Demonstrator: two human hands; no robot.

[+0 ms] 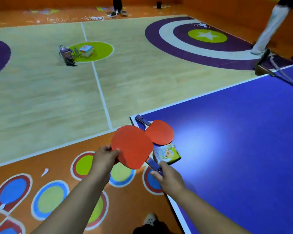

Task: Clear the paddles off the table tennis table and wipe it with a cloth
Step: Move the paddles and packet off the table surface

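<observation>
Left hand: the left hand [105,157] pinches the left rim of the red blade, thumb on the upper face and fingers curled beneath.
Right hand: the right hand [169,178] grasps the same paddle by its blue handle [153,164], fingers wrapped round it.
Held paddle: the held paddle [132,146] spans the gap between the two hands with its red face up. Most of its blade sits out past the table's corner edge, over the floor.
Second paddle: the second paddle [159,132] lies flat on the table corner, just beyond both hands. Its red face is up and its handle points away to the far left. The held blade overlaps its near edge in view.
Folded cloth: the folded cloth [167,153], green and white with a printed picture, lies on the table just beyond the right hand's fingertips, beside the held paddle's neck. Whether it touches the second paddle cannot be told.
Table: the table [235,132], blue with a white border line, spreads to the right of the right hand and under that forearm.
Net: the net [284,73] is far beyond the right hand.
Floor: painted rings [49,200] lie below the left forearm.
Far floor: a purple bag [66,54] and a small box [86,50] sit well beyond the left hand.
Others: a person's pale trouser legs [269,27] show far beyond the right hand.
</observation>
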